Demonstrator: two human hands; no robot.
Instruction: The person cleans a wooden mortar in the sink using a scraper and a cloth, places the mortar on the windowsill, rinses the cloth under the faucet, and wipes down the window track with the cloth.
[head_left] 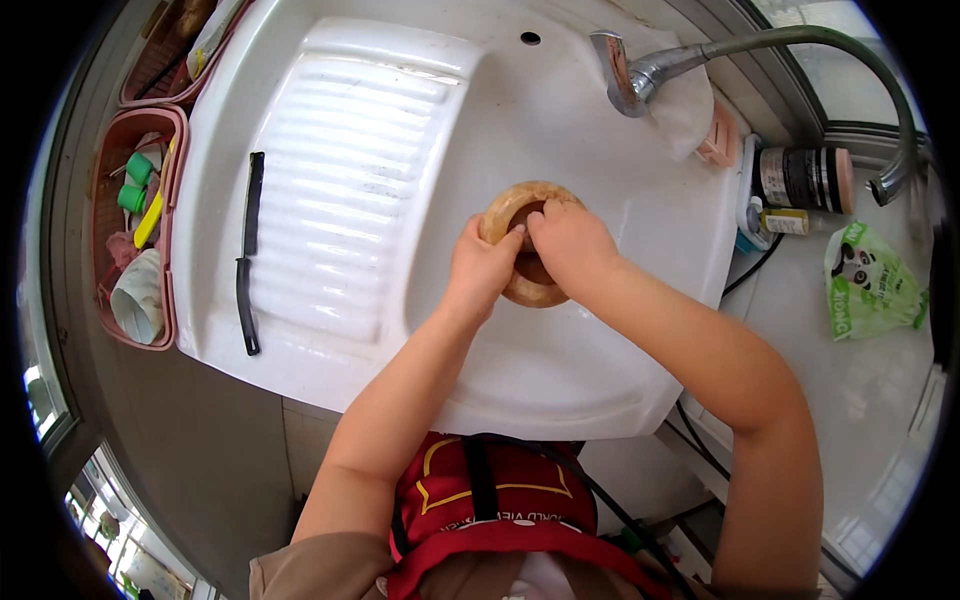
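A round, thick-rimmed bowl (pixel 533 292), tan and mottled with a dark brown hollow, is held over the basin of the white sink (pixel 480 375). My left hand (pixel 482 262) grips its left side, the thumb lying over the rim. Curled fingers of my right hand (pixel 568 238) reach into the hollow from the right, close to the left thumb. Whatever those fingertips may be pinching is hidden.
A black-handled knife (pixel 250 250) lies on the ribbed drainboard (pixel 345 200). Pink baskets (pixel 172 225) with small items stand at left. The tap (pixel 650 75) arches over the back right. Jars (pixel 800 178) and a green packet (pixel 868 285) sit on the right ledge.
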